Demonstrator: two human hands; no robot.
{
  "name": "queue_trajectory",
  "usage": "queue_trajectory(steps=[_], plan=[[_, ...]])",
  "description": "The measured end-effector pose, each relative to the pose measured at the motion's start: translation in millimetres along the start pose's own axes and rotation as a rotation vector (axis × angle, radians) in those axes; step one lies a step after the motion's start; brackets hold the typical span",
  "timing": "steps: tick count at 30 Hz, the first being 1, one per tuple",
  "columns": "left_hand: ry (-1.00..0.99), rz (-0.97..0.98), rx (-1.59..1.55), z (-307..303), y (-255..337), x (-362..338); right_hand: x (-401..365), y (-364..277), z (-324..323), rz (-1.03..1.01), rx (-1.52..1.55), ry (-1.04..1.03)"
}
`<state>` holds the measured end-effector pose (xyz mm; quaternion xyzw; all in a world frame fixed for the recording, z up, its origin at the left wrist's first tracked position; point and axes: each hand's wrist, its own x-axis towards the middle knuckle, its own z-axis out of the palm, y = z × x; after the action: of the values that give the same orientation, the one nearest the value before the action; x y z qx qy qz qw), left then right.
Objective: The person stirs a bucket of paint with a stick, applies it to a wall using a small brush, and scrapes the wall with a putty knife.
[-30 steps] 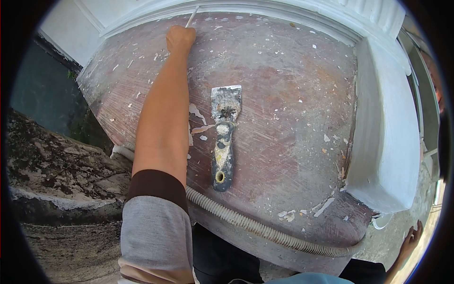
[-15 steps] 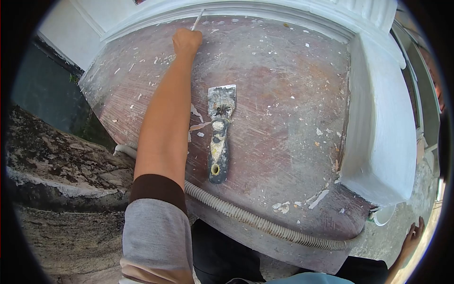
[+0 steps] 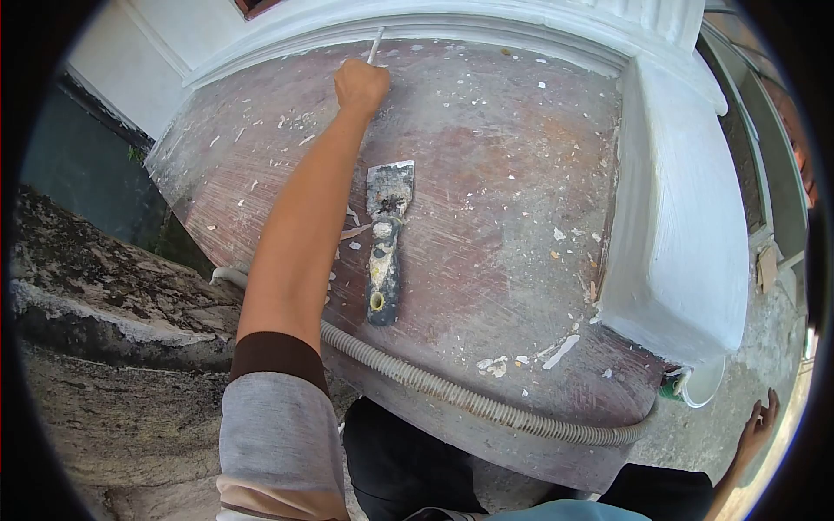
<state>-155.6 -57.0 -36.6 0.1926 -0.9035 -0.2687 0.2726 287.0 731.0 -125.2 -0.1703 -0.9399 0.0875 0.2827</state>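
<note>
An outdoor renovation site at a building: white painted moulding [image 3: 486, 24], paint-flecked ledge [image 3: 504, 200], putty knife [image 3: 384, 239], weathered concrete [image 3: 95, 286].

The ledge [image 3: 504, 200] is a worn, reddish-brown slab, scratched pale and greyer toward its left edge. A paint-crusted scraper [image 3: 384, 243] lies flat near the middle, blade toward the far edge and handle toward the near edge. White paint flakes [image 3: 556, 352] are scattered across it. A grey corrugated hose [image 3: 469, 401] runs along the near edge, and a white plastered block [image 3: 678, 217] stands at the right edge.
</note>
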Motion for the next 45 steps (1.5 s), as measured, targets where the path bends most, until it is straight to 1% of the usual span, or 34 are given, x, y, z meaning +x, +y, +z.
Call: queue_trajectory(steps=[3,7,22,25,28,29,32,37,45], plan=[[-0.009,0.009,-0.016,2,10,-10,-1,4,1,0.019,0.024,-0.001],[-0.017,0.046,-0.013,7,22,-25,0,17,6,-0.027,0.049,0.023],[-0.111,0.115,-0.009,8,52,-70,-1,14,9,-0.018,0.069,0.033],[-0.154,0.155,0.018,6,58,-79,-2,14,9,-0.022,0.072,0.032],[-0.150,0.219,0.035,6,62,-86,-1,14,10,-0.019,0.075,0.025],[-0.147,0.209,0.038,6,62,-85,-1,13,10,-0.017,0.072,0.022],[-0.126,0.192,0.066,6,56,-77,-1,7,11,-0.010,0.070,0.016],[-0.030,0.204,0.169,-2,31,-59,-1,4,11,-0.013,0.061,-0.012],[0.040,0.159,0.235,-19,-12,-25,-1,7,11,-0.018,0.030,0.004]])
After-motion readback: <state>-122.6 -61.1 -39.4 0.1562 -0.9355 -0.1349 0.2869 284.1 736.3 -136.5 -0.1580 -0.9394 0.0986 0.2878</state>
